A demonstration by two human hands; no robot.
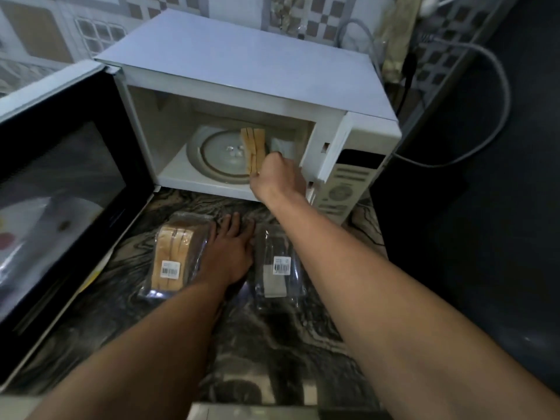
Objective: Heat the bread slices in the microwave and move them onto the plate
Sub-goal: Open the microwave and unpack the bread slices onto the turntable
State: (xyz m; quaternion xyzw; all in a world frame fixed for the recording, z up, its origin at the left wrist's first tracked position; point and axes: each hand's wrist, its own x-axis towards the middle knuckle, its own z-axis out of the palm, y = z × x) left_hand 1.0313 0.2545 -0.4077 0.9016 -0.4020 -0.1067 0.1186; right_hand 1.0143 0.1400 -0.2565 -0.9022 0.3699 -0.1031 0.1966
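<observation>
Left hand (228, 256) flat on marble counter (272, 344) | right hand (277, 174) grips bread slices (254, 150)

The right hand (277, 174) is stretched forward toward one o'clock, fingers closed in a grip. The left hand (228, 253) lies flat, palm down, fingers pointing to twelve o'clock.
</observation>
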